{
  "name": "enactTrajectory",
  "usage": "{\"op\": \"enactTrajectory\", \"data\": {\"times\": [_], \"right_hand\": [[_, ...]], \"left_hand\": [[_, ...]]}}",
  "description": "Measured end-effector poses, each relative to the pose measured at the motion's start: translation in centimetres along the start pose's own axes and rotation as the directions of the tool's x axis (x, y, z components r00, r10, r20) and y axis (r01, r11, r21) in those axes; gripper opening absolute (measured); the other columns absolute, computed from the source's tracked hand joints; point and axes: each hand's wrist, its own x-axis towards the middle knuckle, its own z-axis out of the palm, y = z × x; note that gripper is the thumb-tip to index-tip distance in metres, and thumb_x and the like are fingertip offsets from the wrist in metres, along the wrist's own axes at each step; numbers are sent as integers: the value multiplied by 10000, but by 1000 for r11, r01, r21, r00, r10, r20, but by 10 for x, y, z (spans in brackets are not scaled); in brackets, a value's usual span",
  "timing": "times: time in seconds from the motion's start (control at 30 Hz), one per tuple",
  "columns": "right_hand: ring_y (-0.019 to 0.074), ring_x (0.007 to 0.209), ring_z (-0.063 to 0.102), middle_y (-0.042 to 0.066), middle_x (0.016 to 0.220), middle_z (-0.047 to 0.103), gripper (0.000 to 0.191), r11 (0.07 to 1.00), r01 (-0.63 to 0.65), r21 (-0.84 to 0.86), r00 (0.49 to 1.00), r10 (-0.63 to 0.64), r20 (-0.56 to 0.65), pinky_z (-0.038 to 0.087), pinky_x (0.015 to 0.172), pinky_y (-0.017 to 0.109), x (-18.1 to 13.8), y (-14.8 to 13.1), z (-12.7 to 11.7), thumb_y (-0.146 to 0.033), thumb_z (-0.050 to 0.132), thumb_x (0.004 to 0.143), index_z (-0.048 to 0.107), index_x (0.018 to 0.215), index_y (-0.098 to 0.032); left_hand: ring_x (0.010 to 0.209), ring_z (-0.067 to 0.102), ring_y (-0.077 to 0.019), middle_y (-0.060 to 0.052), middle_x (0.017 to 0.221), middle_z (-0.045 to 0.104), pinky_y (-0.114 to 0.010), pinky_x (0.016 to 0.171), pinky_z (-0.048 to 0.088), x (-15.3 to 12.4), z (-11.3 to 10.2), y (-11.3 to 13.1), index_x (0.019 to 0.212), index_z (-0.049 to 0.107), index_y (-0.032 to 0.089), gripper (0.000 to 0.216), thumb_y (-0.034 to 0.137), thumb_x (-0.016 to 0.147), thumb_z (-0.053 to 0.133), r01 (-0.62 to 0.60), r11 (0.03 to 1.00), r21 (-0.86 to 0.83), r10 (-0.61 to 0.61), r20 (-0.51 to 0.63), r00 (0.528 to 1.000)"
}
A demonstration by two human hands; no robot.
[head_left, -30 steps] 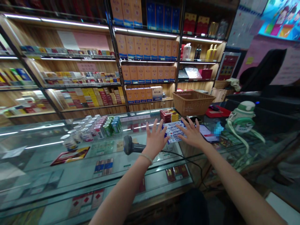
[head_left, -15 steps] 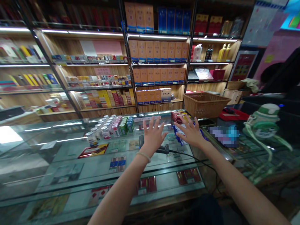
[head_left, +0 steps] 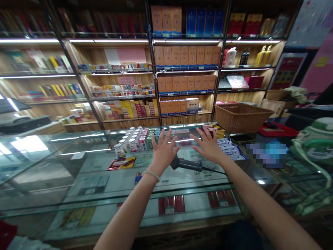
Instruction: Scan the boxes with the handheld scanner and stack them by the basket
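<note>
My left hand (head_left: 163,152) is held over the glass counter (head_left: 104,192) with its fingers spread and nothing in them. My right hand (head_left: 208,146) is stretched out the same way, also empty. Below and between the hands lies a dark barcode scanner (head_left: 187,164), its cable running off to the right under my right forearm. Several small bottles and tubs (head_left: 133,140) stand in rows left of my left hand. Blue-and-white packets (head_left: 230,148) lie just right of my right hand, with red and yellow boxes (head_left: 218,131) behind them.
A brown wicker basket (head_left: 243,118) stands at the back right of the counter. A red-and-gold flat pack (head_left: 121,163) lies at left. Green straps and a bottle (head_left: 316,149) are at the right edge. Shelves with orange boxes (head_left: 187,57) line the wall.
The view has turned left, so the counter and shelves appear further right. My hands stay spread over the counter, somewhat further apart, and more of the scanner shows between them.
</note>
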Motion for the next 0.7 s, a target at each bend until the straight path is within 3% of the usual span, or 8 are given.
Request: {"op": "enactTrajectory", "data": {"times": [0.5,0.7], "right_hand": [[311,1560,156,78,1660,343,539,997,45,66,999,-44,-25,-33,1245,604,30,-64,10,-583,424,1019,499,1504,-361],[322,1569,137,75,1675,321,551,993,61,105,998,-63,22,-52,1240,613,40,-84,7,-591,395,1025,489,1516,-359]], "left_hand": [[1551,274,-355,-75,1644,407,-713,1230,48,-33,-23,-66,1326,669,332,396,475,973,558,60,994,88,-60,1,998],[1544,283,-361,-63,1655,389,-700,1230,53,-50,-29,-95,1317,671,335,391,481,967,574,104,984,145,-101,-23,995]]}}
